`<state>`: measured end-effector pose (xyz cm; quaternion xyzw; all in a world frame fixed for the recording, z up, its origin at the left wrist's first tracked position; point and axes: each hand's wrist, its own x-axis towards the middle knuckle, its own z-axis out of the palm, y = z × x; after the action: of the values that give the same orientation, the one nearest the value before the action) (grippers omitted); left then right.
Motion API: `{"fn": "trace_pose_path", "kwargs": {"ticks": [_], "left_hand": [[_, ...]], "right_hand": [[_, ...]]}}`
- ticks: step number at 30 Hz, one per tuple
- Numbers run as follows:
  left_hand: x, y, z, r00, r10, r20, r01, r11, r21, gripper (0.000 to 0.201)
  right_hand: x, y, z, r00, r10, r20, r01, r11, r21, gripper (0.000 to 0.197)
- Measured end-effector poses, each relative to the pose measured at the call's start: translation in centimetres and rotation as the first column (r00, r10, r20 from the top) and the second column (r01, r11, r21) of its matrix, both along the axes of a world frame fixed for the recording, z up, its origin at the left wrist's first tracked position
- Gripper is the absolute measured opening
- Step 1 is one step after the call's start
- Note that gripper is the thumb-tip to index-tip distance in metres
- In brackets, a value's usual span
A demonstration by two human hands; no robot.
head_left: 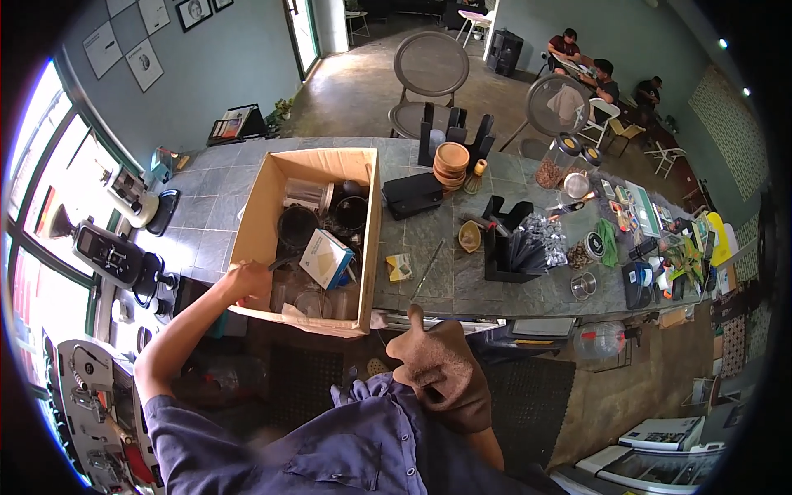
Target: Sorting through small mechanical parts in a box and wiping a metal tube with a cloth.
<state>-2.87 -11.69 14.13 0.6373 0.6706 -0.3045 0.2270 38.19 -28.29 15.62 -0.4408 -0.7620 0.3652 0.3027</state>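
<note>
While reaching into open brown cardboard box (272, 186) on grey stone-tiled desk (429, 247): left hand (247, 280) bare, fingers closed round a thin dark rod-like tool (285, 262) at box's near-left edge; exact kind of tool too small to tell. Right hand (441, 367) in brown knit glove, held off the desk below its front edge, thumb up, fingers curled loosely, holding nothing.

Box contents: dark round cups/pots (297, 224), clear glass jar w/ metal lid (308, 195), small blue-and-white carton (326, 257), clear glassware at near end.

Beside box, right: black flat pouch (412, 195), stack of terracotta-coloured bowls (451, 165), black organiser w/ foil sachets (516, 247).

Handling note, judged: glass packed tight, so draw tool out slow & straight, w/o levering on jars; steady box wall w/ gloved hand before lifting anything.
</note>
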Motion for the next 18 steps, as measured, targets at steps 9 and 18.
{"fn": "trace_pose_path", "kwargs": {"ticks": [9, 18], "left_hand": [[5.8, -6.3, 6.5, 0.919, -0.328, 0.220, 0.178, 0.842, 0.509, 0.032], [9.9, -4.2, 0.7, 0.894, -0.302, 0.331, 0.133, 0.885, 0.446, 0.042]], "right_hand": [[-0.2, -0.6, -1.7, 0.979, 0.032, -0.201, -0.033, 0.999, 0.002, 0.048], [0.0, -0.5, -3.1, 0.996, -0.060, -0.070, 0.057, 0.997, -0.044, 0.051]]}}
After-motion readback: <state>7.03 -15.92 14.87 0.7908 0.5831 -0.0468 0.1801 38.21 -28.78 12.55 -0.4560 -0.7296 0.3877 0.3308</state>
